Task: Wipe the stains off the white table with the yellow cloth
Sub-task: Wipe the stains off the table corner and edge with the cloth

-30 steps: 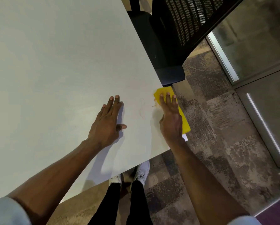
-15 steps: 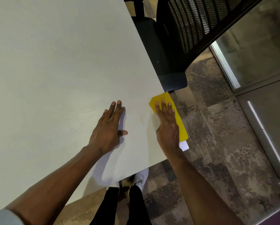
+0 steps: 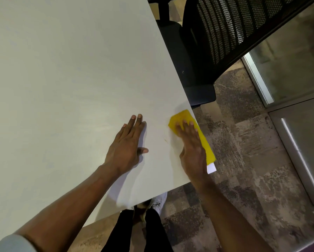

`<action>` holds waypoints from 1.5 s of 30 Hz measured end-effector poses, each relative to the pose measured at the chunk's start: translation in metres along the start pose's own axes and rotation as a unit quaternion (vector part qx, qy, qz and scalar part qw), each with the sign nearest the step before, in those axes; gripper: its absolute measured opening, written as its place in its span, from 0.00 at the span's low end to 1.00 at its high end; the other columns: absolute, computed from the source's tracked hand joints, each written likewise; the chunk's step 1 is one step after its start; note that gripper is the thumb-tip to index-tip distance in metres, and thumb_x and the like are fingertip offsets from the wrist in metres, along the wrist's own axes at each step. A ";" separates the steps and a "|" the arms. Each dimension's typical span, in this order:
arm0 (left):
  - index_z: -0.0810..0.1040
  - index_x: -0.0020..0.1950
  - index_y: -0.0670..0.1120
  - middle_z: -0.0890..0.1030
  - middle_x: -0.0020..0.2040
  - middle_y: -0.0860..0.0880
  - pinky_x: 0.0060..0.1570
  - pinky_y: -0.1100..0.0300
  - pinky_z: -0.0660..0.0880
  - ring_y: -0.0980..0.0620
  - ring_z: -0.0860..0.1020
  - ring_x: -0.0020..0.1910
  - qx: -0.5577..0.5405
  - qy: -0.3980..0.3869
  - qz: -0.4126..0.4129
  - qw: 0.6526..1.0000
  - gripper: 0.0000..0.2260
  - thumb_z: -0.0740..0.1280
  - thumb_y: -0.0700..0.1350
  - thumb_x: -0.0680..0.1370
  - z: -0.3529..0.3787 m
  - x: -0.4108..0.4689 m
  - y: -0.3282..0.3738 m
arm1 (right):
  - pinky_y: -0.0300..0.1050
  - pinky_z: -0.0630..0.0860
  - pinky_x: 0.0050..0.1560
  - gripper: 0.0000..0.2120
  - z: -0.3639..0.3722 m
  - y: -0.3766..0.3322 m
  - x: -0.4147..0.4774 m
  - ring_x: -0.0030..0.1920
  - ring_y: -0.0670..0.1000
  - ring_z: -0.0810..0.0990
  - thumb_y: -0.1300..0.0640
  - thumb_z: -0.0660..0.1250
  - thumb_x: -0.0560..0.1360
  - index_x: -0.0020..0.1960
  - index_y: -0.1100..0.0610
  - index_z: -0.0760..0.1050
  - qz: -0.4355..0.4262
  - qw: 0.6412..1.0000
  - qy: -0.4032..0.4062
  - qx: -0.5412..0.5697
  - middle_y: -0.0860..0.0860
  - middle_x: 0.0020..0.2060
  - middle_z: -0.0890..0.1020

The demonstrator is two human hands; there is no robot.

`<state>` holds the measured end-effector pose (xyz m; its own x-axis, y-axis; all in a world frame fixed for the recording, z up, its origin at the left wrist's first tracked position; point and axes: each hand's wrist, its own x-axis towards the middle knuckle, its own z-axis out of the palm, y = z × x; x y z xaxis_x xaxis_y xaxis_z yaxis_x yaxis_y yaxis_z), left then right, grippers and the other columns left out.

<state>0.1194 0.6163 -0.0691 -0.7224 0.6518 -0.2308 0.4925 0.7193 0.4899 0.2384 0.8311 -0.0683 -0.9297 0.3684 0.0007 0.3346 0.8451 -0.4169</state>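
Head view: I see right hand [image 3: 192, 148] flat, fingers spread, pressing yellow cloth [image 3: 203, 140] onto white table [image 3: 70, 79] at its right edge, near corner; cloth partly overhangs edge. Left hand [image 3: 127, 142] open, palm down on table beside cloth, holding nothing. Faint stain [image 3: 166, 140] on table between hands. Black chair [image 3: 216, 42] beyond table edge.

**Two flat hands, arms stretched out**

The left hand [image 3: 127, 148] lies flat, palm down. Its fingers are straight, close together and point to 12 o'clock. The thumb sticks out to 3 o'clock. The right hand [image 3: 193, 150] is flat too, fingers pointing to 11 o'clock. Both bare arms reach forward.
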 end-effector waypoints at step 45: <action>0.43 0.86 0.38 0.37 0.87 0.42 0.86 0.43 0.50 0.43 0.36 0.86 0.004 -0.053 -0.028 0.998 0.49 0.75 0.50 0.79 -0.022 -0.012 -0.031 | 0.61 0.70 0.76 0.20 0.030 -0.064 -0.120 0.81 0.60 0.65 0.63 0.55 0.87 0.78 0.58 0.69 -0.197 0.978 -0.026 0.060 0.55 0.79 0.70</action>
<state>0.1020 0.5811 -0.0635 -0.6940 0.6319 -0.3450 0.4569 0.7569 0.4673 0.3237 0.7214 -0.0687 -0.9904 0.0007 0.1380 -0.0687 0.8645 -0.4978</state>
